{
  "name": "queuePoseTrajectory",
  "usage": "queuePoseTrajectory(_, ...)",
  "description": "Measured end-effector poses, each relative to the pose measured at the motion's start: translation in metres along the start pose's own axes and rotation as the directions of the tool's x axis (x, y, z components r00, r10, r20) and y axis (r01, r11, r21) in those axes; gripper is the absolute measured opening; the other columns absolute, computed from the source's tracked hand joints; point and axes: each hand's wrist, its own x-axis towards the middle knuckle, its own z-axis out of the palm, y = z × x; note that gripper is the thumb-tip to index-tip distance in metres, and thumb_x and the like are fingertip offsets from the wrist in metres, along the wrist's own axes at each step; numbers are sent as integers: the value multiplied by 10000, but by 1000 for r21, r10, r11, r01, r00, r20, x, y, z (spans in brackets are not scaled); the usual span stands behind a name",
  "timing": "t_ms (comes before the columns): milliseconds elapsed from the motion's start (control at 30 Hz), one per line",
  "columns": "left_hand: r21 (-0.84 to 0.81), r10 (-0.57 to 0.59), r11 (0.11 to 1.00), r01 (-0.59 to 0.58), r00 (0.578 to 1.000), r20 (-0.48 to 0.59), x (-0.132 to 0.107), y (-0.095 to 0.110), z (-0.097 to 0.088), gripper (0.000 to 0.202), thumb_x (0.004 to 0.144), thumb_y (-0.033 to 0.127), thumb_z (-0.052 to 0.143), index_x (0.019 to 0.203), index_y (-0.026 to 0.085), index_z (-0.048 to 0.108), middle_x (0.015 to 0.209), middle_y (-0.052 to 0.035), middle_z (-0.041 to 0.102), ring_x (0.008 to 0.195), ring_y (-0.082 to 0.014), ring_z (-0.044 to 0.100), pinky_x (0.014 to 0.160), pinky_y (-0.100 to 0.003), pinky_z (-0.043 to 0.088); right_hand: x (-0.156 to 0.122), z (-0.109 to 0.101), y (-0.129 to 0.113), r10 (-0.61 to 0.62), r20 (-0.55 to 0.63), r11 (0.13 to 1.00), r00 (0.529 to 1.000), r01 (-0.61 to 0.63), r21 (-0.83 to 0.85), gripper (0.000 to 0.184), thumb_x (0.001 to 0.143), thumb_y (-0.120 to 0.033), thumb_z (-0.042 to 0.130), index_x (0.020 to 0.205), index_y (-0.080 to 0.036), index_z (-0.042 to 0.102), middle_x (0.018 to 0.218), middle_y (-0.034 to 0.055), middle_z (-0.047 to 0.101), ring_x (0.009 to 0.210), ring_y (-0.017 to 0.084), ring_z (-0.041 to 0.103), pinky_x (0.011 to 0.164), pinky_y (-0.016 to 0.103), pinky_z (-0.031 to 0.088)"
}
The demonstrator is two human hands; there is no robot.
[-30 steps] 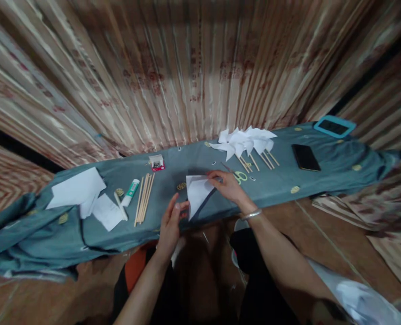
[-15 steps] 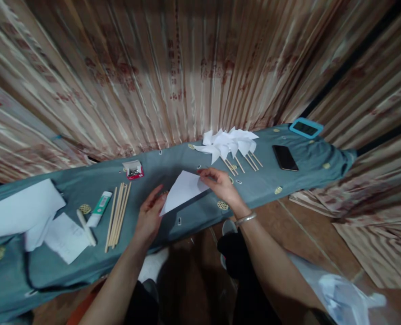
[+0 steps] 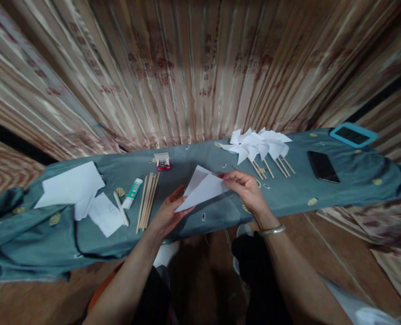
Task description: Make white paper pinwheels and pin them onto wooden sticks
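A folded sheet of white paper [image 3: 205,192] is held between my two hands over the cloth-covered bench. Two layers of it show, spread slightly apart toward the top. My left hand [image 3: 171,212] grips its lower left corner, with some fingers beneath the sheet. At the right corner, my right hand [image 3: 244,187] pinches the paper between thumb and fingers; a metal bangle circles that wrist. Just behind my right hand lie several white paper pinwheels [image 3: 254,143] on wooden sticks, overlapping in a row.
Left of my hands are several wooden sticks [image 3: 148,201], a green and white glue tube [image 3: 132,194], a white stick-like tool [image 3: 121,209] and paper sheets [image 3: 73,183]. A small red box [image 3: 163,161] holds metal pieces. Farther right lie a black phone [image 3: 323,167] and a blue-framed device [image 3: 354,134].
The camera view has shifted, so the bench things sit farther right. The paper has gone from one flat-looking folded shape to two layers parting, and my left hand now grips it more firmly.
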Motion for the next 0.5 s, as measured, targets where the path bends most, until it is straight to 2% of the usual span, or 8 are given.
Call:
queuePoseTrajectory(133,-19,-106,993,114,965,241,-12,-5,2,456,765,297,738,1163,109,619,1096,-150,722,942,-285,720,758,-335,583,-8,0,-2,-15,-7,1000,1000,15,13,146,658,-344,766,691,-218,698,891,23,764,759,167,651,698,285,485)
queuePoseTrajectory(233,-37,-136,987,157,932,335,-18,-11,5,444,752,365,747,1085,82,668,1066,-183,736,923,-292,729,717,-297,578,-11,-2,-5,-33,25,999,999,33,32,118,672,-321,762,701,-225,701,926,25,763,825,180,668,742,296,495)
queuePoseTrajectory(333,-18,-140,988,153,937,321,-23,-13,8,403,734,309,758,1058,83,680,1038,-175,746,895,-262,733,716,-275,567,-12,-4,-7,-46,35,999,998,46,23,99,687,-309,749,709,-226,700,957,28,763,888,197,675,774,311,500)
queuePoseTrajectory(500,63,-140,989,131,976,167,-26,-10,16,443,604,176,842,1009,104,678,922,-115,762,778,-199,724,712,-266,547,-13,-6,-8,-109,74,989,991,115,-93,63,701,-271,728,746,-232,708,990,27,760,973,214,673,896,353,489)
